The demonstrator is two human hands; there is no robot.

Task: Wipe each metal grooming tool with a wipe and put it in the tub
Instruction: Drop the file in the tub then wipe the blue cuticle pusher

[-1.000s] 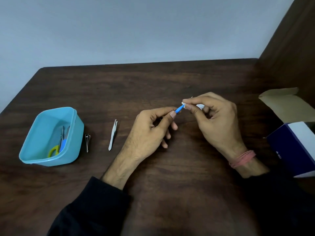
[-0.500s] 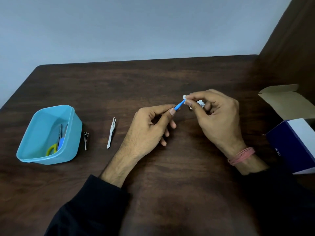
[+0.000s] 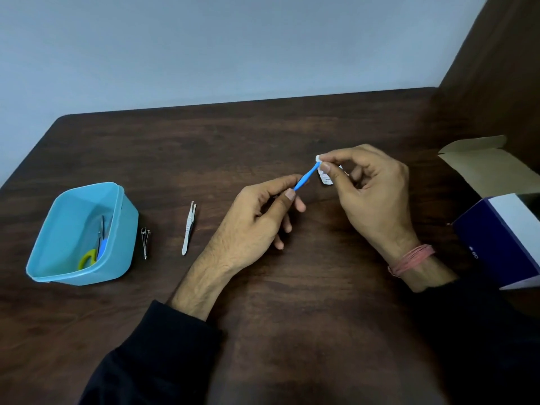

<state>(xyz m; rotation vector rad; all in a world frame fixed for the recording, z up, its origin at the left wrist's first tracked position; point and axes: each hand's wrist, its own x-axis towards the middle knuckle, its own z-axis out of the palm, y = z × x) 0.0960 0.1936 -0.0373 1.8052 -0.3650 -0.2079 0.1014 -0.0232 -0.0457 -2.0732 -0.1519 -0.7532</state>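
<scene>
My left hand (image 3: 257,217) pinches the lower end of a thin blue-handled tool (image 3: 306,178) above the table's middle. My right hand (image 3: 371,197) pinches a small white wipe (image 3: 325,177) around the tool's upper tip, which is hidden. A light blue tub (image 3: 122,229) stands at the left with yellow-handled scissors (image 3: 87,258) and another blue-handled tool inside. Silver tweezers (image 3: 188,229) and a small nail clipper (image 3: 145,242) lie on the table between the tub and my left hand.
An open dark blue and white carton (image 3: 502,241) with a raised cardboard flap (image 3: 491,165) sits at the right edge. A dark wooden panel rises at the back right. A pale wall runs behind the brown wooden table (image 3: 292,287).
My right hand with the wipe has slid up and away along the tool, so more of the blue handle shows between my hands. The view has shifted slightly.
</scene>
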